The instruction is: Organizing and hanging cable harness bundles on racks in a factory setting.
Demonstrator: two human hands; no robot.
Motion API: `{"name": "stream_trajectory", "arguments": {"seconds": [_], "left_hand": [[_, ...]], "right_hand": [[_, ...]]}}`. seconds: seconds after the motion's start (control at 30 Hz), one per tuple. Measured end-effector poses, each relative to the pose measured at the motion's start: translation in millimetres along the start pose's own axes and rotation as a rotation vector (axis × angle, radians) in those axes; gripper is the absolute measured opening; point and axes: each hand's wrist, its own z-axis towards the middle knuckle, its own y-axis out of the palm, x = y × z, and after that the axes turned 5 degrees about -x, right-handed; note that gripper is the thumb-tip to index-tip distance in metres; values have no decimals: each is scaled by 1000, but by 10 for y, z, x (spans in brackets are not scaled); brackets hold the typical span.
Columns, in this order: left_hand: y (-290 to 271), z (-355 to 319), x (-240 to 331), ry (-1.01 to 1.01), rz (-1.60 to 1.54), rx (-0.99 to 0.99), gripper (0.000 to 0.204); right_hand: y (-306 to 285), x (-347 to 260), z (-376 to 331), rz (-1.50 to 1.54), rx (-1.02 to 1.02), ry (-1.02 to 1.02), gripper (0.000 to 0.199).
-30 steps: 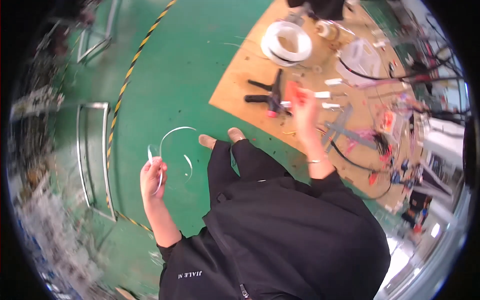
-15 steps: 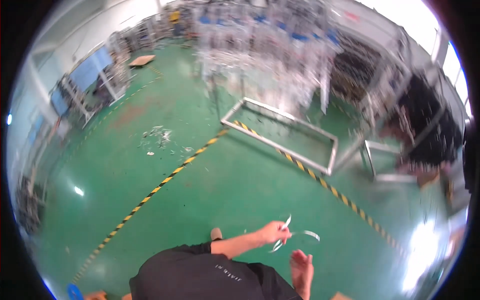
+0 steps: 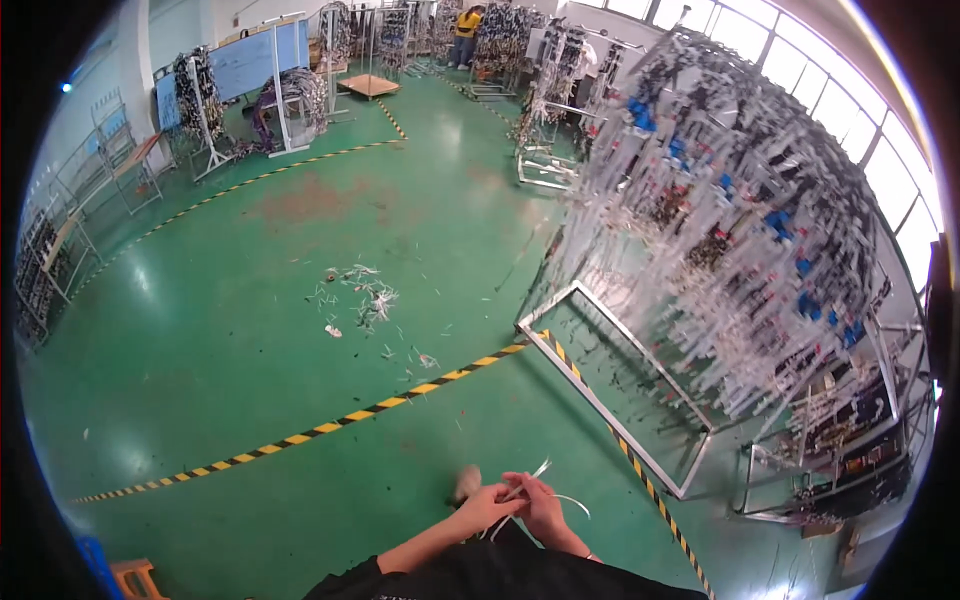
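Head view: we see both bare hands together above the near edge of the green floor (image 3: 300, 400). Left hand (image 3: 485, 509) has its fingers closed on thin white strips (image 3: 574, 502); right hand (image 3: 541, 509) meets it with fingers bent in against the strips. Overlap hides the fingertips, so we can't tell whether the right one grips or only touches. One strip end sticks up above the hands, one curves out to the right, others hang below; where they cross between the palms is covered, and we can't count them. Black clothing (image 3: 500, 575) is cut off by the lower edge, and one shoe (image 3: 466, 483) shows blurred just beyond the left hand.

On the floor, past the striped tape (image 3: 370, 412), lies a loose heap of scraps (image 3: 377, 303), too small to sort. Right of it, the metal frame (image 3: 640, 455) has its left corner by the tape corner; dense hanging strips (image 3: 740, 250) screen what's behind. Near-left floor edge: orange stool (image 3: 137, 578) and a blue object (image 3: 93, 560), both cropped, the latter unidentifiable. Far floor edge: a person in yellow (image 3: 467, 28), too small for detail.
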Motion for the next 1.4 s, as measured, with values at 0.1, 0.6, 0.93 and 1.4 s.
{"name": "stream_trajectory", "arguments": {"seconds": [0.1,0.6,0.93,1.4], "left_hand": [[-902,631,474,-87,23,126,27],[-5331,3869,2771,191,72,655,21],[-6806,7700,5119,162,529,-98,22],[-7454,12282,6445,-268,313,25,17]], "right_hand": [[229,-342,1189,-27,-4,-67,39],[2095,-2976,6991,-239,-559,-73,33],[1226,-5565,9137,24,199,-313,26],[-1417,-8487,12335,485,582,-534,15]]}}
